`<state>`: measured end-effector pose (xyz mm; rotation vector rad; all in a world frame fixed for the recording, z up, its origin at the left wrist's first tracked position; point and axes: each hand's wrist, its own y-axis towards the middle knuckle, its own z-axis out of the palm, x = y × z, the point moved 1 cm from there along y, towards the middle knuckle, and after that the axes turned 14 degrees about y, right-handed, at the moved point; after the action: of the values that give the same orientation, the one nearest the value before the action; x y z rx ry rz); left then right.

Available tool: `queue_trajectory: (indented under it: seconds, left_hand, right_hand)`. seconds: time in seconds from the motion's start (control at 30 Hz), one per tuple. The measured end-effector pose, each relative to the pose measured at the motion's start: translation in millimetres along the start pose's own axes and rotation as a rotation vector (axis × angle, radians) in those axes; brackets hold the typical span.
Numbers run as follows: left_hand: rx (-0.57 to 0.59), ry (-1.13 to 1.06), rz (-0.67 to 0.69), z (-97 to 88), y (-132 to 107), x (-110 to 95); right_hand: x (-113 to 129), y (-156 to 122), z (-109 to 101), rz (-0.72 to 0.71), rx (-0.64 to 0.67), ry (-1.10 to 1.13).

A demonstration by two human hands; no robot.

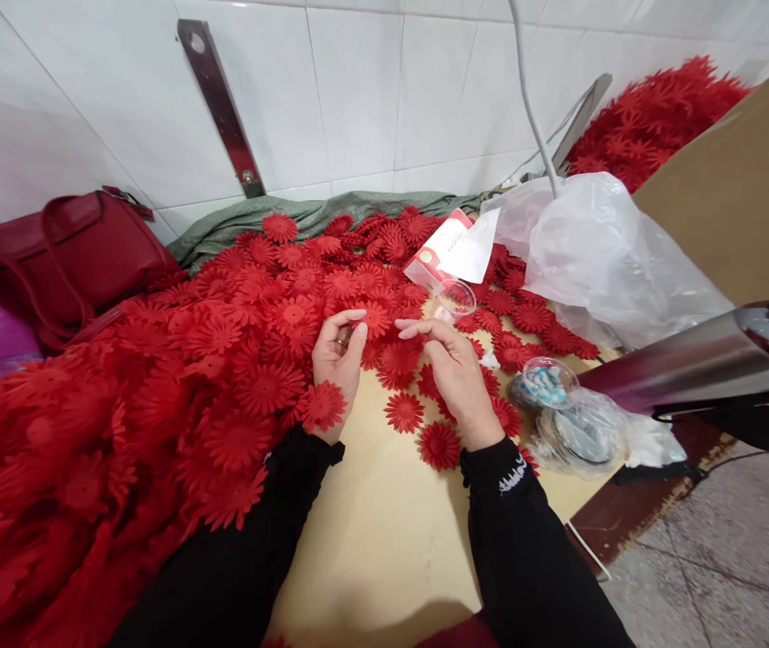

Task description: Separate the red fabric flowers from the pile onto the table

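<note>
My left hand (337, 360) rests at the edge of a big heap of red fabric flowers (222, 360), palm turned up, fingers curled round something small I cannot make out. My right hand (456, 373) lies beside it, back up, with the fingers drawn together toward the left hand's fingertips; what they pinch is hidden. Loose red flowers (403, 412) lie on the tan table (384, 531) round both wrists. Both arms wear black sleeves.
A dark red handbag (64, 261) stands at the back left. A clear plastic bag (601, 252), a red-and-white packet (452, 247) and small clear cups (547, 382) lie to the right. A cardboard panel (736, 189) and more flowers (655, 112) stand behind. A white tiled wall backs the table.
</note>
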<state>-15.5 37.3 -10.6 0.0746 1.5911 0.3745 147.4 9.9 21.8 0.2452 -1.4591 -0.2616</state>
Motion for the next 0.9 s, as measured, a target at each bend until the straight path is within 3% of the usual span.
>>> queue_trajectory:
  seconds: [0.1, 0.23, 0.33, 0.5, 0.63, 0.9]
  left_hand:
    - [-0.09, -0.011, 0.04, 1.9, 1, 0]
    - [0.029, -0.013, -0.021, 6.3, 0, 1]
    - [0.163, -0.045, -0.031, 9.5, -2, -1]
    - [0.199, -0.097, -0.076, 10.6, -2, -1]
    - [0.337, -0.176, -0.149, 12.3, -3, 3]
    - [0.276, -0.167, -0.159, 10.7, -2, 9]
  right_hand:
    - [-1, 0, -2, -0.038, -0.115, -0.049]
    - [0, 0, -1, -0.099, -0.253, -0.078]
    - [-3, 0, 5, -0.095, -0.201, -0.048]
    - [-14, 1, 9, -0.066, -0.187, 0.057]
    - [-18, 1, 7, -0.018, -0.156, 0.133]
    - [-8, -2, 8, -0.254, -0.132, -0.255]
